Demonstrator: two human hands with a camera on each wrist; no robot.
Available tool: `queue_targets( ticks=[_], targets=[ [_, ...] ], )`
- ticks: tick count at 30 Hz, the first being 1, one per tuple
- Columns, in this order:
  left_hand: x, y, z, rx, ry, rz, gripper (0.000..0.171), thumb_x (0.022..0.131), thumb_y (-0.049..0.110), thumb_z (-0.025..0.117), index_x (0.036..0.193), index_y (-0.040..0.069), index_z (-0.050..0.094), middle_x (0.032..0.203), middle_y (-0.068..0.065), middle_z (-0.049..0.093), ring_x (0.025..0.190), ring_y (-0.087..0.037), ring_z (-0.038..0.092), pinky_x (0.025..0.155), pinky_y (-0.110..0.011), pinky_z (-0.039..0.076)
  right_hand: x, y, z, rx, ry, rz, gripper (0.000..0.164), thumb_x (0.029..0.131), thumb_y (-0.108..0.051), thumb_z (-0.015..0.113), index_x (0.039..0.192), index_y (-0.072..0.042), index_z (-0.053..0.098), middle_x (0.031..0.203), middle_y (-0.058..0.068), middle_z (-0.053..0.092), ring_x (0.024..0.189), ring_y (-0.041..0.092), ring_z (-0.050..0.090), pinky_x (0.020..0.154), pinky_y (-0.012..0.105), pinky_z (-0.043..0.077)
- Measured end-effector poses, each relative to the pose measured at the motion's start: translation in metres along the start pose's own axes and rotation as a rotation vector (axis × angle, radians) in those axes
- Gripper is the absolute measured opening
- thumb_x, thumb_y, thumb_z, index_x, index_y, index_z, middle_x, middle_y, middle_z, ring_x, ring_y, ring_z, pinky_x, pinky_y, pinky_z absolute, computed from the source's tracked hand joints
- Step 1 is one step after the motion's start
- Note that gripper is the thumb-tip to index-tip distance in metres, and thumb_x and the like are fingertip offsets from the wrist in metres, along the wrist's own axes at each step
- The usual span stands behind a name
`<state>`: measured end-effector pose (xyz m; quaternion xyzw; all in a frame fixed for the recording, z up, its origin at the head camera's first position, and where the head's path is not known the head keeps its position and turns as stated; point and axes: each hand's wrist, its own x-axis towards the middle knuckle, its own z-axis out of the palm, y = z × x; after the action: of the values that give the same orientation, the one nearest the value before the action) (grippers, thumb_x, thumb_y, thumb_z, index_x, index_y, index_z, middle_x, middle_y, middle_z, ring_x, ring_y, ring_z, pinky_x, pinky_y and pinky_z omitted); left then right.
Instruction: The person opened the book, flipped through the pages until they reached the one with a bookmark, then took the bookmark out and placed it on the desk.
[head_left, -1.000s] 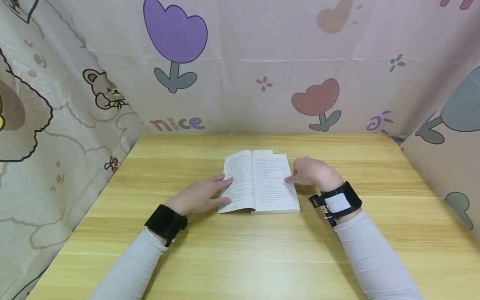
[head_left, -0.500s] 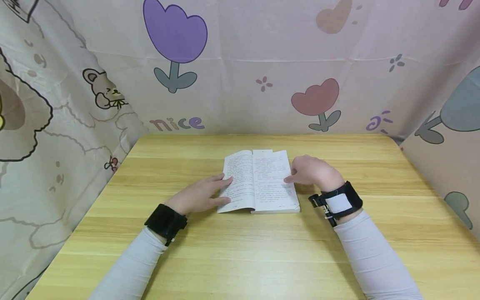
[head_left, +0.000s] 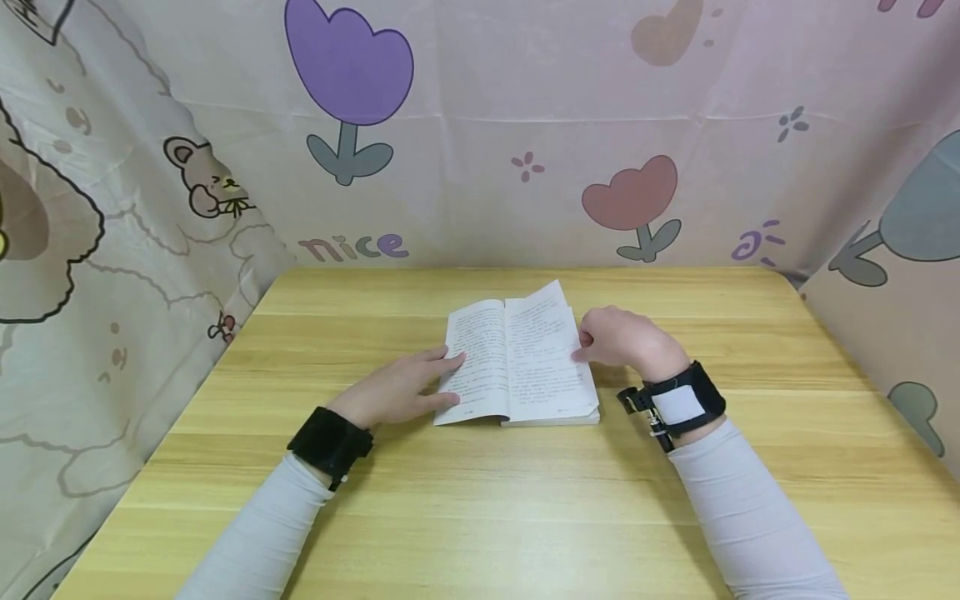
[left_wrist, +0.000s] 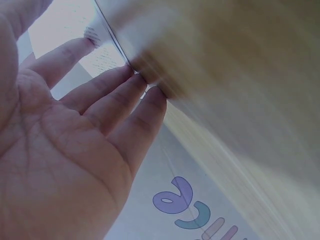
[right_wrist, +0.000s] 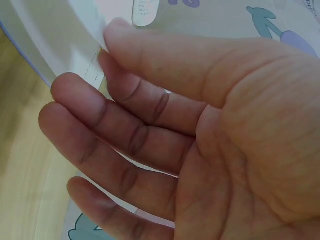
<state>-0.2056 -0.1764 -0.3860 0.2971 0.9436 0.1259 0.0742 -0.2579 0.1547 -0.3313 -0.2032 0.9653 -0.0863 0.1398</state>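
An open book (head_left: 480, 367) with printed text lies on the wooden table, its pages spread to both sides of the spine. The left hand (head_left: 397, 387) rests on the left page, fingers stretched out; in the left wrist view its fingertips (left_wrist: 156, 92) sit at the book's outer edge. At the right edge, the right hand (head_left: 622, 340) pinches a page (head_left: 543, 350) between thumb and curled index finger. That page's far corner stands raised and skewed above the pages below. In the right wrist view the other fingers (right_wrist: 82, 132) curl loosely beside the book.
The pale wooden table (head_left: 480, 517) carries the book near its middle. A printed cloth (head_left: 480, 192) with flowers and a bear hangs behind and along both sides. Both wrists wear black straps (head_left: 330, 446).
The page at the right hand has lifted and its far corner has swung up and to the left. The right hand rises very slightly; the left hand stays nearly still.
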Motion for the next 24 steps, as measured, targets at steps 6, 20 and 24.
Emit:
queue_targets(
  ticks=[6, 20, 24],
  targets=[
    [0.000, -0.001, -0.001, -0.004, 0.001, 0.012, 0.069, 0.095, 0.049, 0.055, 0.152, 0.017, 0.034, 0.151, -0.020, 0.028, 0.135, -0.032, 0.031, 0.107, -0.044, 0.030, 0.001, -0.002, -0.003, 0.103, 0.023, -0.103, 0.024, 0.099, -0.020, 0.054, 0.082, -0.006, 0.065, 0.067, 0.001, 0.051, 0.059, 0.014, 0.046, 0.055, 0.026, 0.037],
    [0.000, -0.001, 0.000, 0.004, 0.000, 0.010, 0.069, 0.094, 0.048, 0.055, 0.151, 0.016, 0.034, 0.151, -0.019, 0.030, 0.135, -0.031, 0.032, 0.106, -0.045, 0.031, -0.002, -0.039, 0.000, 0.210, 0.151, -0.355, 0.039, 0.104, -0.028, 0.043, 0.136, -0.006, 0.052, 0.119, 0.011, 0.062, 0.106, 0.023, 0.059, 0.089, 0.040, 0.048],
    [0.001, -0.002, -0.001, -0.008, 0.004, 0.012, 0.068, 0.094, 0.048, 0.056, 0.151, 0.016, 0.034, 0.151, -0.019, 0.030, 0.135, -0.031, 0.032, 0.106, -0.045, 0.031, 0.000, -0.049, 0.008, 0.185, 0.133, -0.358, 0.046, 0.102, -0.033, 0.048, 0.142, -0.010, 0.046, 0.130, 0.012, 0.055, 0.114, 0.026, 0.054, 0.093, 0.039, 0.045]
  ],
)
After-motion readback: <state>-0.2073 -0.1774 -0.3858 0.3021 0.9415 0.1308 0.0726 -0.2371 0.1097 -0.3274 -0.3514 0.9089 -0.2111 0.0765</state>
